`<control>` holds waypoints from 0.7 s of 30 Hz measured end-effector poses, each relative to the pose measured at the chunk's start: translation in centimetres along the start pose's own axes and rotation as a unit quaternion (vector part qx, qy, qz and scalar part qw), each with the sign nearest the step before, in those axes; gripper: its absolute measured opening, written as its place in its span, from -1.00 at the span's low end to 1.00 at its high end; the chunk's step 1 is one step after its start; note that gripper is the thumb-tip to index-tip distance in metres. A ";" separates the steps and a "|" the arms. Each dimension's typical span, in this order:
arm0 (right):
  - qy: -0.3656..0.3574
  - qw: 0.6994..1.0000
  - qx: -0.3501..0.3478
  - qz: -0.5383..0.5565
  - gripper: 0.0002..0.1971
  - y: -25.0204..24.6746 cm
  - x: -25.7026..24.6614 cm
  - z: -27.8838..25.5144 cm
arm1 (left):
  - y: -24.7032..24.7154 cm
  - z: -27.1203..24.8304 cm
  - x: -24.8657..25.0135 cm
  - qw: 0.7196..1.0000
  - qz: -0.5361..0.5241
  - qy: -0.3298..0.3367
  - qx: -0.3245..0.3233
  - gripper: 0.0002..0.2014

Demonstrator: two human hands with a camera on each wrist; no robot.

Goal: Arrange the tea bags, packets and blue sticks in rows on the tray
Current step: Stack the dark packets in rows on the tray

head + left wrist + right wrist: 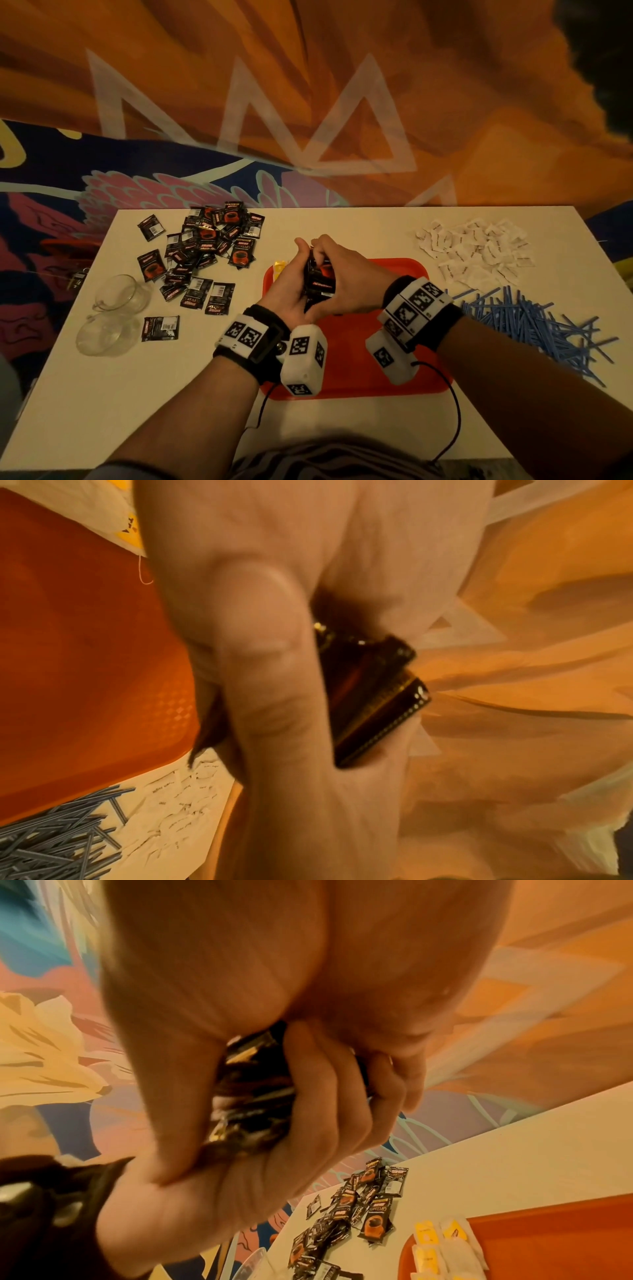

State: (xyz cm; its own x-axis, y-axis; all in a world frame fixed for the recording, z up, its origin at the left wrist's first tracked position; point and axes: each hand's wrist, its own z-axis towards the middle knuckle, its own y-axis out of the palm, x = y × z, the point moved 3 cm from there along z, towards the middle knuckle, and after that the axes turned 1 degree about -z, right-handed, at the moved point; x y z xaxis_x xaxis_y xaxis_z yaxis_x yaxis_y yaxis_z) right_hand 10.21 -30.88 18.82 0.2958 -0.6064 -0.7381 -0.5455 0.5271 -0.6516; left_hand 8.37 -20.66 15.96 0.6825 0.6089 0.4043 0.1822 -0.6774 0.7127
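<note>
A: Progress so far?

B: Early. On the red tray [404, 270], only a few tea bags [441, 1242] with yellow tags, lying along the far-left edge and partly over the rim. Rest of the tray that shows: bare.

A: And the hands?

B: Both raised over the tray's far half, pressed together around a stack of black coffee packets [320, 279]. Left hand [291, 291] curled round the stack from the left, thumb across its face; right hand [346, 277] closed over it from the right, fingertips pinching at the top edge. Probably squaring the stack or peeling one packet off (blurred in both wrist views, so hard to say which).

A: Still off the tray?

B: Most of everything. Heap of loose black packets [205, 246] on the white table [102, 394], far left of the tray. Pile of white packets [479, 250] at the far right. Tangle of blue sticks [534, 325] on the right, just beside the tray, none on it. Two clear glass cups [113, 315] at near left, no part in the job.

A: Judgement on what remains?

B: Nearly all: no full row visible yet, black packet row seemingly about to start, white packets and sticks untouched.
</note>
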 end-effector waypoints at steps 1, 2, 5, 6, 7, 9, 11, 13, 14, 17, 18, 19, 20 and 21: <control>-0.001 1.000 0.014 0.011 -0.33 -0.1 0.0 0.1 | -0.3 0.0 0.0 1.000 -0.006 -0.002 -0.001 -0.34; 0.003 0.999 0.033 0.019 -0.38 -0.3 0.1 0.1 | -0.5 -0.1 -0.1 1.000 -0.016 -0.006 -0.003 -0.30; 0.007 0.995 0.095 0.030 -0.42 -0.8 0.3 0.1 | -0.7 -0.2 -0.1 0.999 -0.031 -0.005 -0.010 -0.36; 0.002 0.994 0.103 0.031 -0.37 -0.8 0.3 0.0 | -0.6 -0.2 0.0 1.000 -0.030 0.003 -0.010 -0.45; -0.004 0.995 0.097 0.035 -0.30 -0.8 0.3 -0.1 | -0.6 -0.2 0.0 1.000 -0.025 0.009 -0.010 -0.54; -0.007 0.996 0.069 0.053 -0.09 -0.8 0.2 -0.1 | -0.6 -0.1 0.1 0.999 -0.024 0.013 -0.019 -0.58; -0.013 0.996 0.075 0.044 0.05 -1.2 0.1 -0.1 | -0.8 -0.2 0.1 0.999 -0.031 0.033 -0.028 -0.51; -0.039 0.994 0.103 0.005 0.01 -1.6 0.0 -0.1 | -1.0 -0.3 0.2 0.997 -0.054 0.047 -0.042 -0.49; -0.045 0.994 0.097 -0.005 -0.05 -1.6 -0.1 -0.1 | -1.1 -0.4 0.2 0.996 -0.057 0.048 -0.051 -0.54; -0.041 0.998 0.032 -0.029 -0.23 -1.7 -0.2 0.0 | -1.1 -0.4 0.1 0.996 -0.045 0.045 -0.059 -0.66; -0.049 0.997 0.031 -0.041 -0.31 -1.9 -0.3 0.1 | -1.1 -0.3 0.1 0.996 -0.046 0.048 -0.058 -0.63; -0.056 0.996 0.046 -0.050 -0.37 -2.1 -0.5 0.2 | -1.0 -0.3 0.1 0.996 -0.046 0.053 -0.056 -0.55; -0.058 0.995 0.066 -0.055 -0.41 -2.3 -0.7 0.3 | -0.8 -0.3 0.1 0.996 -0.044 0.056 -0.055 -0.47; -0.059 0.994 0.078 -0.058 -0.41 -2.4 -0.7 0.3 | -0.6 -0.4 0.2 0.996 -0.040 0.058 -0.055 -0.44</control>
State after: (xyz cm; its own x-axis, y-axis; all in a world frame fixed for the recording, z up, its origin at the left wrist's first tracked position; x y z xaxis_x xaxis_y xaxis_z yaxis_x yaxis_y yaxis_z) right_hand 11.52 -31.50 20.86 0.4439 -0.5998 -0.6657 -0.3775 0.5486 -0.7460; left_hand 8.13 -20.01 15.86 0.5806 0.7078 0.4025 0.1508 -0.5793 0.8010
